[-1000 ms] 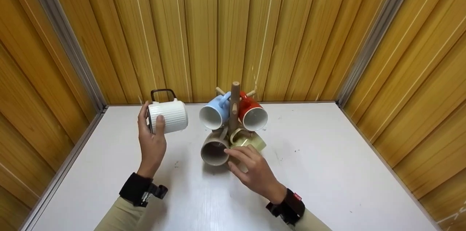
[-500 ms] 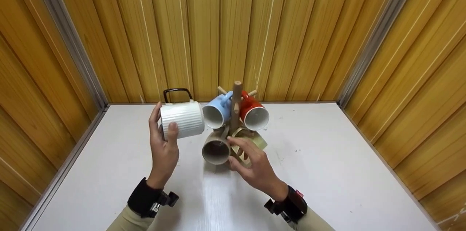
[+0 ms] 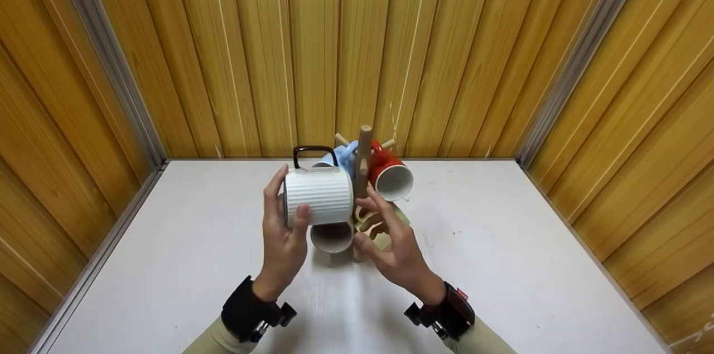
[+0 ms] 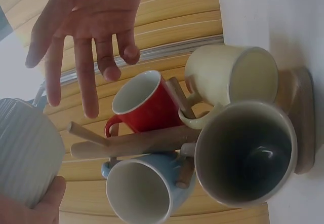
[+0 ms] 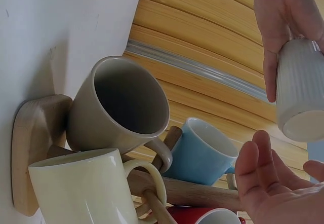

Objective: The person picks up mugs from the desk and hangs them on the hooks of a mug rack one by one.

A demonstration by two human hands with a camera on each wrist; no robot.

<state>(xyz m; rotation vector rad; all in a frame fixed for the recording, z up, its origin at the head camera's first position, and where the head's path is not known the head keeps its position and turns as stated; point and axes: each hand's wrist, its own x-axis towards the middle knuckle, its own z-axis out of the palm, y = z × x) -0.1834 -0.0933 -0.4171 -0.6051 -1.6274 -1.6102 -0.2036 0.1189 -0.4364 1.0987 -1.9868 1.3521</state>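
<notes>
My left hand (image 3: pixel 284 248) grips a white ribbed mug (image 3: pixel 318 195) on its side, thumb along the near wall, dark handle (image 3: pixel 314 149) upward. The mug hangs in front of a wooden mug tree (image 3: pixel 365 156), covering part of the blue mug (image 3: pixel 348 160) and of the taupe mug (image 3: pixel 332 242) in the head view. To their right is my right hand (image 3: pixel 399 253), fingers apart and holding nothing, in front of the pale yellow mug (image 5: pixel 76 188). Above that hand hangs a red mug (image 3: pixel 385 169). In the left wrist view, the right hand (image 4: pixel 96 11) appears clear of the mugs.
The mug tree's wooden base (image 5: pixel 38 148) stands on a white tabletop (image 3: pixel 502 253). Wood-patterned panels (image 3: pixel 312 53) enclose the back and sides, with grey metal strips (image 3: pixel 585 47) at the corners. Bare upper pegs (image 3: pixel 389 144) stick out behind the post.
My left hand has carried the white mug rightward, from beside the mug tree to in front of its left side. My right hand has shifted slightly right, its fingers rising away from the taupe mug's rim.
</notes>
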